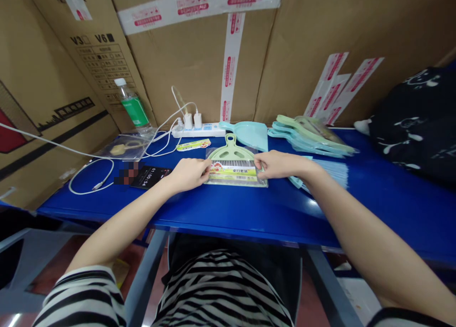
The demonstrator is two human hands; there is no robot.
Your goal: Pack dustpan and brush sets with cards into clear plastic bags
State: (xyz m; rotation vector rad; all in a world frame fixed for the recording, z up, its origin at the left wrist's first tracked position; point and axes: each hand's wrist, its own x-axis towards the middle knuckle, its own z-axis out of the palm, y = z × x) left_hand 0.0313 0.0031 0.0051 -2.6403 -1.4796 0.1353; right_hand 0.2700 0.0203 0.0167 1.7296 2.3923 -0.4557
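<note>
A light green dustpan and brush set (231, 152) lies on the blue table in a clear plastic bag (245, 182), its handle pointing away from me. Across the dark bristles runs a yellow and white label card (233, 171) with red print. My left hand (194, 174) pinches the left side of the bag, fingers curled closed. At the opposite side, my right hand (276, 165) grips the bag's right edge beside the card. Just behind the set is a loose light blue dustpan (252, 135). Blue brushes (333, 172) lie partly hidden beyond my right wrist.
Bagged green and blue dustpans (308, 136) are stacked at the back right, near a dark patterned bag (415, 123). A power strip (210, 130) with white cables, another label card (194, 145), a phone (149, 176) and a bottle (135, 109) are at the left. Cardboard (192, 61) walls the back.
</note>
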